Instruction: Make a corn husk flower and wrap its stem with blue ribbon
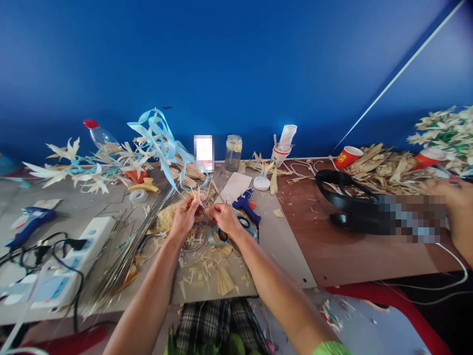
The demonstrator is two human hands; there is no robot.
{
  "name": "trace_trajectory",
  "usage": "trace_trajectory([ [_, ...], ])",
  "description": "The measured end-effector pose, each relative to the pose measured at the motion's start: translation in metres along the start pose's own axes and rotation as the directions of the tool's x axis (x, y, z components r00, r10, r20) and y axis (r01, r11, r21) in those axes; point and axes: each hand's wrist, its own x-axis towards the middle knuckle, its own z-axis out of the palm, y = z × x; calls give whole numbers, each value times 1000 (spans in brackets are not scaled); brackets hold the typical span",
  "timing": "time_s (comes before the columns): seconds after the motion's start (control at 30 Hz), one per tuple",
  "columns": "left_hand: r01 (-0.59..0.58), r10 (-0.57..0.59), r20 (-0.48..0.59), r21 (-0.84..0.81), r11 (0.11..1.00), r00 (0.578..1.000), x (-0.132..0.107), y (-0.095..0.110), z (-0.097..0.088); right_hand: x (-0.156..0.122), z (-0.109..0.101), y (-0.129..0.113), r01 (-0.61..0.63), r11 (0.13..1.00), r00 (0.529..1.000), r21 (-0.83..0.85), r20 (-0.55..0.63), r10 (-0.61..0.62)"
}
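Note:
My left hand [185, 213] is closed in a pinch on a small straw-coloured husk flower [195, 194] with a bit of light blue ribbon at it. My right hand [222, 216] is closed too, pinching the same piece from the right, fingertips almost touching the left hand's. Both hover just above the grey board [281, 246]. Under the hands lie a roll of tape [216, 237], husk scraps [207, 271] and a bundle of thin wires [129, 251].
Blue glue guns [246, 204] [29, 222], a white power strip [70, 266] with black cables, finished husk flowers [92, 170], curled blue ribbon [158, 133], a glass jar [233, 153], paper cups [347, 157], a black headset [351, 204]. Another person's hand [458, 207] at the right edge.

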Motion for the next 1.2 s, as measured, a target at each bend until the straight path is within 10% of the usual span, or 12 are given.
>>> trace_trajectory([
  [0.23,-3,6,-44,53,999,999,0,2,-2,-3,-8,-5,166,930,974,-327,-94,-207],
  [0.5,16,-15,-19,44,999,1000,1,1,-1,5,-32,-8,129,965,938,-227,-288,-193],
  [0.83,-7,8,35,-34,999,999,1,-5,-2,-17,-60,-46,120,834,969,-539,-119,-217],
  [1.2,19,-16,44,-70,997,999,1,-7,-3,-41,13,-20,215,491,903,-844,-20,-429],
])
